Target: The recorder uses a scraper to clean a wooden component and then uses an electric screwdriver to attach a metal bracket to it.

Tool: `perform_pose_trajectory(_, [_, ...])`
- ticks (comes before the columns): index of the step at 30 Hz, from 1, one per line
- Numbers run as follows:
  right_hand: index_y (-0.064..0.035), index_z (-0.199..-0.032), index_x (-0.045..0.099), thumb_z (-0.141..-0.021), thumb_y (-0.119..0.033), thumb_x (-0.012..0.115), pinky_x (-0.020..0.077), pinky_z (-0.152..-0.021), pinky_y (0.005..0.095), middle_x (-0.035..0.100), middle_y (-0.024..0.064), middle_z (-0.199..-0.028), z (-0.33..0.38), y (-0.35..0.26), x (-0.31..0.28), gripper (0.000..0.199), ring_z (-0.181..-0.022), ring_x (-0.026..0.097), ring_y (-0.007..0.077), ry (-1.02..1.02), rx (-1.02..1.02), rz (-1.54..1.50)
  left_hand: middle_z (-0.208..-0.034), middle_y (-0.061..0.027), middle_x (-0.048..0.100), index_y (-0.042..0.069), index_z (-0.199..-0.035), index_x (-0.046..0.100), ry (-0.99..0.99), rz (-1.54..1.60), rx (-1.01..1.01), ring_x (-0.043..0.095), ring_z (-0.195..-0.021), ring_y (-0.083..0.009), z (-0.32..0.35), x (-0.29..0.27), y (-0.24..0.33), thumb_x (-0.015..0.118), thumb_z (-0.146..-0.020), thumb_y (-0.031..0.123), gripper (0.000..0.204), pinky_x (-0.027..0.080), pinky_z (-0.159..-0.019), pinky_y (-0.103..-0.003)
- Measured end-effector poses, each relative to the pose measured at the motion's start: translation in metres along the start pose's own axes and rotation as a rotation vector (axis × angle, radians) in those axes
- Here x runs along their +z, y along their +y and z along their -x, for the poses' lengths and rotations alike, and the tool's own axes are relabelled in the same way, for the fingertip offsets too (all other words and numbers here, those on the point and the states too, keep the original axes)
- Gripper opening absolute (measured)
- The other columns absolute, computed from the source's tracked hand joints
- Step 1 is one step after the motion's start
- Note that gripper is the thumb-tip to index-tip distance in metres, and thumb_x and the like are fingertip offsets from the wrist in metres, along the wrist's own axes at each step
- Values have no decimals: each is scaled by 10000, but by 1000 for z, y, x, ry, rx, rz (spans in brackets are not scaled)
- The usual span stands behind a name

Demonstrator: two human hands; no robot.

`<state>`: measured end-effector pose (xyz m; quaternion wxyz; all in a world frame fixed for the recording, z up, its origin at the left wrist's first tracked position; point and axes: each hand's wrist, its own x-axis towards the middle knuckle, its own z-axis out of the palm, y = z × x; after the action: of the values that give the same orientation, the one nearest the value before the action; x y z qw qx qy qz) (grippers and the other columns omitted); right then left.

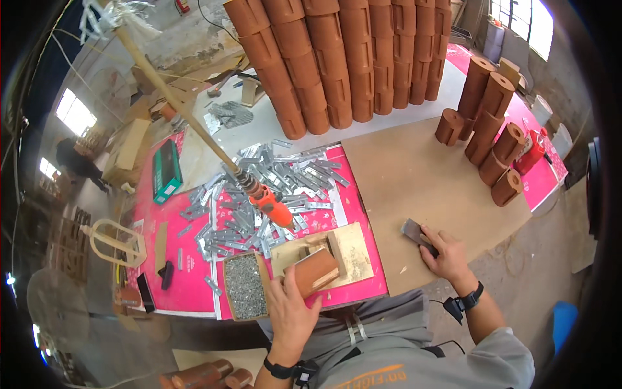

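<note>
My left hand (293,318) grips a short reddish-brown cylinder (316,272) by its near left side. That piece lies tilted on a pale wooden jig board (356,249), and a lighter patch shows along its lower edge. Over the brown board to the right, my right hand (448,257) pinches a small grey block (418,235) between thumb and fingers; its exact kind is not clear. Beside my left hand stands an open box of small grey screws (246,288). An orange power screwdriver (273,209) is just beyond the jig, above a heap of flat metal strips (240,223).
Tall columns of stacked reddish-brown cylinders (346,65) rise at the back. Shorter stacks (495,97) stand on the right, near a red bottle (531,152). A wooden pole (175,100) slants down to the screwdriver. A green box (167,170) and a phone (146,293) lie left.
</note>
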<state>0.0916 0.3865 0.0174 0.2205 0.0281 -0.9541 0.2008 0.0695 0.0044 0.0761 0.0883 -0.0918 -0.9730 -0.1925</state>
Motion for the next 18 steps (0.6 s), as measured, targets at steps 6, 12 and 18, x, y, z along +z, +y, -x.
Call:
perform_pose_trajectory(6, [-165, -1444, 710, -876, -200, 833, 544, -601, 406, 628, 90, -807, 0, 1, -3, 583, -646, 661, 289, -19, 3, 45, -1233, -237, 578, -15, -1431, 495, 86, 13, 204, 623, -1144, -433, -20, 2, -13, 946, -755, 246, 854, 535, -1003, -516])
perform_pose_trajectory(12, [-170, -1443, 711, -866, -209, 839, 543, -601, 400, 629, 71, -804, 0, 4, -1, 593, -646, 650, 270, -8, 7, 23, -1190, -270, 658, -31, -1355, 506, 42, 281, -255, 712, -957, -442, -13, 32, 9, 960, -763, 442, 883, 588, -821, -527])
perform_pose_trajectory(18, [-175, -1432, 717, -866, -217, 835, 545, -598, 390, 631, 62, -801, -3, 6, -1, 580, -653, 656, 257, -13, -5, 23, -1095, -275, 739, -11, -1476, 447, -102, 87, -195, 755, -971, -454, -5, 17, 22, 929, -762, 598, 1055, 597, -810, -537])
